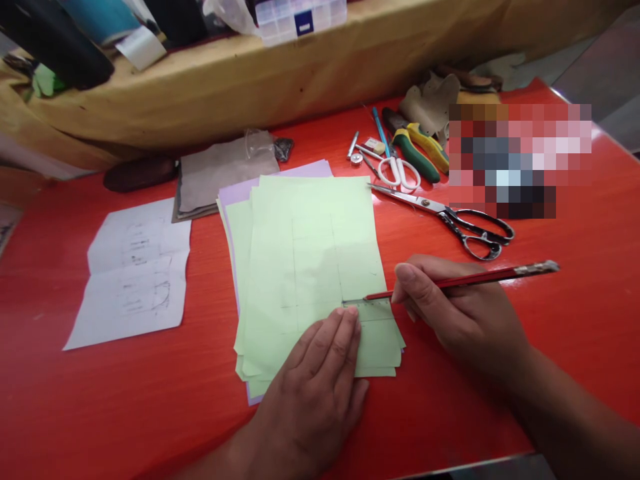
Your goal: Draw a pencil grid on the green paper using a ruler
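Observation:
A stack of light green sheets (310, 267) lies on the red table, with thin lines drawn on the top sheet. Purple paper (300, 172) shows at the stack's edges. My left hand (323, 377) rests flat on the lower part of the stack, fingers stretched forward. My right hand (450, 303) grips a red pencil (480, 277), its tip touching the green paper near a short dark line, just right of my left fingertips. Between the two hands, small marks run along that line; whether a ruler lies there is hard to tell.
White paper with sketches (137, 267) lies left on the red table (200, 400). Behind are grey sheets (220, 175) and a dark case (140, 175). Large scissors (450, 217), white-handled scissors (399, 173) and pliers (417, 143) lie at the back right. A cloth-covered ledge (200, 93) runs behind.

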Tool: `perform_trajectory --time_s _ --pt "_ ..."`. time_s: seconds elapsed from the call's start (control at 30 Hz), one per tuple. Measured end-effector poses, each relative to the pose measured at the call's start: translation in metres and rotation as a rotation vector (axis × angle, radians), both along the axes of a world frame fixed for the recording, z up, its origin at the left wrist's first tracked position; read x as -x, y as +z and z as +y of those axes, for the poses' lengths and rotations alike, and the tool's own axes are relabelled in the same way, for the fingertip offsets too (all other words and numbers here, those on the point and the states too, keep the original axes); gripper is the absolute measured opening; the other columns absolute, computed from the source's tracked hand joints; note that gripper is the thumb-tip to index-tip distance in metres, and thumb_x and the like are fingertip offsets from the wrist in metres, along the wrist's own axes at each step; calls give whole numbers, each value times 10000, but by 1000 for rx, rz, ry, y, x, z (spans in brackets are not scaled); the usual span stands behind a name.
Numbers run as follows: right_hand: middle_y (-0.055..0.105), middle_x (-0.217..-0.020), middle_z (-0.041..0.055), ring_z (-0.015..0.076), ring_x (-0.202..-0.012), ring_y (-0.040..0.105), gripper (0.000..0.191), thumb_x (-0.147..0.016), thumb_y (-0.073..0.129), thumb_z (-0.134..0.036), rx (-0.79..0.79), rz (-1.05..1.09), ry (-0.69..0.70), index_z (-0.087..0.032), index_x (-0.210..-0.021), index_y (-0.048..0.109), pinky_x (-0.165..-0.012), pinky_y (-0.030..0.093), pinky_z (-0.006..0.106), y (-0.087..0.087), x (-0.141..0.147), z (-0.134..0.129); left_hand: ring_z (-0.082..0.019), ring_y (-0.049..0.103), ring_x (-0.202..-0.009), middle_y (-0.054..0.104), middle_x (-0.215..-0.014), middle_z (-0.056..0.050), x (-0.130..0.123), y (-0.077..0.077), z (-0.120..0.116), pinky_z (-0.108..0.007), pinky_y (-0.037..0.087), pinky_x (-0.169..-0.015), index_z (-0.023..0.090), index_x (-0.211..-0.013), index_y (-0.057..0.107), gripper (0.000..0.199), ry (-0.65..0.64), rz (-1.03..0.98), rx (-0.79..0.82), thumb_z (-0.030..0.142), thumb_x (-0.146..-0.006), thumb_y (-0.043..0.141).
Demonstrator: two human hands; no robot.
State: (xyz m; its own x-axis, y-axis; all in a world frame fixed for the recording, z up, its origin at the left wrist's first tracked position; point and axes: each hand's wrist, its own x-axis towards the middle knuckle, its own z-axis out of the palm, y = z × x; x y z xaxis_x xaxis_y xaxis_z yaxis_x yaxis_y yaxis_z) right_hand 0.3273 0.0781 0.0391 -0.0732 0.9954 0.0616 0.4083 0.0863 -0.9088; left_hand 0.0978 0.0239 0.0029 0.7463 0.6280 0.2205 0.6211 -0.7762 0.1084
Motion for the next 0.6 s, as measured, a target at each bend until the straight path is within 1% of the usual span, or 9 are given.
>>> perform_trajectory --time_s 0.33,0.6 --pt "572 -570 -18 136 -481 513 461 -1117 532 -437 -4 -5 0 -233 -724 663 -518 418 309 1 -1 0 -328 507 -1499 544 -1613 -199 1 -1 -1 -443 442 -1234 -48 -1503 532 483 2 3 -7 201 -1099 443" --pt "567 -584 -34 112 -485 504 416 -1116 537 -334 -30 -1 24 -222 -733 655 -516 408 285 1 -1 0 -335 516 -1487 546 -1609 -205 0 -1 0 -447 449 -1220 -54 -1504 526 482 -4 8 -6 195 -1102 430"
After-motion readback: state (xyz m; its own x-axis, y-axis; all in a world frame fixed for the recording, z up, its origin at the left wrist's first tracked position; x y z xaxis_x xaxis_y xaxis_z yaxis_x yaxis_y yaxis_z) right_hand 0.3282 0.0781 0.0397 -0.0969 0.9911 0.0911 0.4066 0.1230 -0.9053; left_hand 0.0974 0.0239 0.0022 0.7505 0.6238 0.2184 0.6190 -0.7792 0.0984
